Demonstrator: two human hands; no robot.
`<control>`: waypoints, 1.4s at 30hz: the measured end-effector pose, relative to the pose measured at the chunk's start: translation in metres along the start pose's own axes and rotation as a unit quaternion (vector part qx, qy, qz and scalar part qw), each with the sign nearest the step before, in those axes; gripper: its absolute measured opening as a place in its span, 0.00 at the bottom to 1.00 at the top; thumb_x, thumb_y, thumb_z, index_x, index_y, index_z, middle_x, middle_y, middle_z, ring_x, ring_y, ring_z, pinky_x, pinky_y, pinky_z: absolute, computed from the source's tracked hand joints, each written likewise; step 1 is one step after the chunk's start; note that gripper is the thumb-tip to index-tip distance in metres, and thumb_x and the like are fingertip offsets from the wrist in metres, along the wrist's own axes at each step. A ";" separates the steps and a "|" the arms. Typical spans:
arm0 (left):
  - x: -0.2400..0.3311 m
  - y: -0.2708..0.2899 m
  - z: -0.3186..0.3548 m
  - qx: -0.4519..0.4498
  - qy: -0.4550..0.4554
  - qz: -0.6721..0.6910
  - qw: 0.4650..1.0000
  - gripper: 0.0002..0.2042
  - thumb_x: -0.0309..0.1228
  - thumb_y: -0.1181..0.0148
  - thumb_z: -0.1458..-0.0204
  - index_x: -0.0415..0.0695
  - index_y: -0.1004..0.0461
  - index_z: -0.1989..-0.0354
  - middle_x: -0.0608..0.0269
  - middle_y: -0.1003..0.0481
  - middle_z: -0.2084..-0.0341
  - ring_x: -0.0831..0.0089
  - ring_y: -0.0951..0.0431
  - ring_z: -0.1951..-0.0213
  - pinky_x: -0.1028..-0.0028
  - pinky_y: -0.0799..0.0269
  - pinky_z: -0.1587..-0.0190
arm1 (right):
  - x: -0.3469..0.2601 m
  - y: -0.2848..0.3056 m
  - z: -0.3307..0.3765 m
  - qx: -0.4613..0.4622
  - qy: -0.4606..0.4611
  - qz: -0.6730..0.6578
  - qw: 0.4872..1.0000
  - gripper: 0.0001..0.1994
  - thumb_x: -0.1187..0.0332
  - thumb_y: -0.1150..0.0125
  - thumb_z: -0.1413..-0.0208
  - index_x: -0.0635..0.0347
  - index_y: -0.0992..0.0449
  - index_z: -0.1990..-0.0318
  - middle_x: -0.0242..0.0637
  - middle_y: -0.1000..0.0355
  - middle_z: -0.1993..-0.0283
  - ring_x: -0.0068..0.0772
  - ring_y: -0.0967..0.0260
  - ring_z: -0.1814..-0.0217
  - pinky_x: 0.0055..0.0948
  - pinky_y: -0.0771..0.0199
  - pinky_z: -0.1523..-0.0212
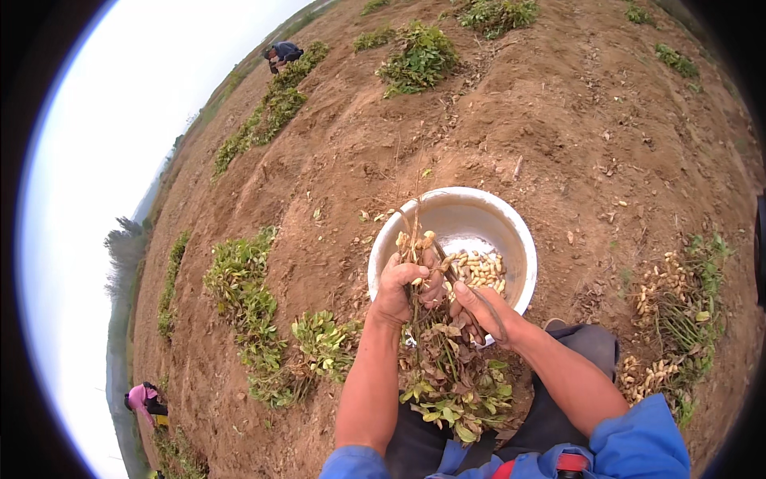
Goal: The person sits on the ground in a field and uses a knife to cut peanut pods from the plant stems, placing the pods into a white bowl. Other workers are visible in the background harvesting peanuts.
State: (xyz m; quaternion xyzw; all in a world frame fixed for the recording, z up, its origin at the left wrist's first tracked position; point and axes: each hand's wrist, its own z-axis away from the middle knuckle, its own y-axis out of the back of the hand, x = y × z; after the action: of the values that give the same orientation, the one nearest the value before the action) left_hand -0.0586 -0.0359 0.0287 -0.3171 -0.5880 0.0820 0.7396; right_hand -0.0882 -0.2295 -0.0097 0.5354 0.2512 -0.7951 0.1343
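A pulled peanut plant (451, 363) lies across my lap, its leaves partly brown and wilted. Its root end, with pale pods on it, points away from me over a round metal basin (520, 239). My left hand (396, 286) is closed around the root end and pods, at the basin's left side. Over the near rim, my right hand (485, 310) grips the plant's stems with its fingers wrapped round them. Loose peanuts (483, 268) lie on the basin's bottom; my hands and the plant hide part of them.
On the right, a heap of peanut plants (678, 319) lies with pods showing. More leafy plants (243, 295) lie to the left, and others (419, 60) farther up the brown soil (558, 152). One person (283, 54) crouches far off; another in pink (144, 399) is at far left.
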 end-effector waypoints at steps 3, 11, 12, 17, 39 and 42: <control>-0.003 0.000 0.001 0.005 0.005 -0.007 1.000 0.09 0.29 0.43 0.54 0.40 0.33 0.66 0.58 0.34 0.85 0.72 0.37 0.87 0.73 0.41 0.84 | 0.001 0.001 -0.002 -0.001 0.017 0.010 1.000 0.38 0.29 0.58 0.40 0.63 0.27 0.69 0.26 0.41 0.81 0.20 0.42 0.82 0.24 0.40 0.81; 0.008 -0.003 0.004 0.011 -0.020 -0.008 1.000 0.10 0.33 0.44 0.56 0.44 0.34 0.67 0.67 0.43 0.86 0.75 0.43 0.87 0.72 0.46 0.85 | -0.003 0.003 0.000 -0.012 -0.057 -0.062 0.996 0.41 0.25 0.57 0.45 0.65 0.28 0.70 0.24 0.44 0.82 0.17 0.45 0.85 0.23 0.45 0.89; 0.008 -0.003 0.004 0.011 -0.022 -0.011 1.000 0.10 0.33 0.43 0.56 0.44 0.34 0.67 0.67 0.43 0.87 0.75 0.43 0.87 0.72 0.46 0.85 | -0.003 0.003 0.000 -0.012 -0.060 -0.067 0.996 0.42 0.25 0.57 0.45 0.65 0.28 0.70 0.24 0.44 0.82 0.17 0.46 0.85 0.23 0.45 0.89; 0.007 -0.001 0.002 -0.003 -0.006 -0.002 1.000 0.10 0.32 0.43 0.56 0.42 0.34 0.68 0.64 0.40 0.87 0.74 0.42 0.88 0.72 0.45 0.85 | -0.006 0.002 0.002 -0.025 -0.067 -0.096 0.993 0.42 0.24 0.56 0.47 0.64 0.29 0.71 0.24 0.44 0.82 0.18 0.46 0.86 0.22 0.46 0.89; -0.001 0.014 0.001 0.035 -0.062 -0.004 0.997 0.10 0.32 0.43 0.53 0.41 0.30 0.64 0.62 0.36 0.84 0.72 0.37 0.84 0.69 0.37 0.81 | 0.026 0.021 -0.015 0.064 0.044 0.107 0.991 0.37 0.29 0.57 0.41 0.62 0.29 0.64 0.24 0.43 0.80 0.18 0.44 0.80 0.24 0.40 0.82; 0.009 0.024 0.008 0.042 -0.096 0.010 0.994 0.11 0.32 0.43 0.54 0.40 0.30 0.65 0.61 0.35 0.82 0.72 0.36 0.84 0.68 0.36 0.80 | -0.003 0.015 0.014 -0.007 0.001 -0.027 1.000 0.37 0.30 0.58 0.40 0.63 0.29 0.64 0.23 0.42 0.79 0.17 0.45 0.81 0.22 0.40 0.83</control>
State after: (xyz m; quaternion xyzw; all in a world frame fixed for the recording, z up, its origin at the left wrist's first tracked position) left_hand -0.0573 -0.0097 0.0237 -0.2824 -0.6490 0.1441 0.6916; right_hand -0.0905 -0.2500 -0.0067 0.5285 0.2707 -0.7961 0.1164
